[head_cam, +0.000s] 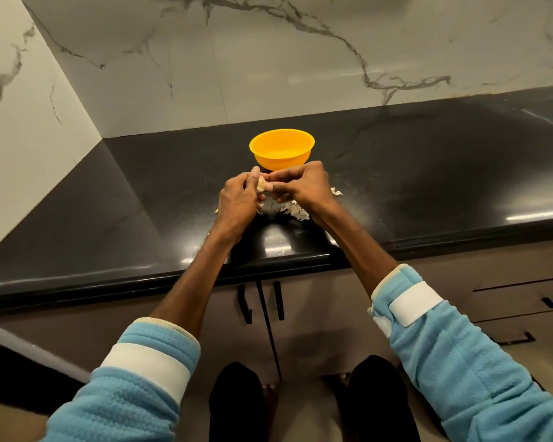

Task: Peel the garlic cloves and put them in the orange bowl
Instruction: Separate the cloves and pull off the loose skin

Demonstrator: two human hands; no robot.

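Note:
An orange bowl [281,148] stands on the black counter, just beyond my hands. Both hands meet above the counter in front of it. My left hand [238,199] holds a pale garlic clove [261,185] between thumb and fingers. My right hand [304,186] pinches at the same clove from the right, its fingertips against it. Most of the clove is hidden by the fingers. I cannot see inside the bowl well enough to tell what it holds.
Loose papery garlic skins [296,212] lie on the black counter [428,173] under and right of my hands, with another scrap [336,191] further right. Marble walls close the back and left. The counter's front edge [268,266] runs below my wrists, over cabinet doors.

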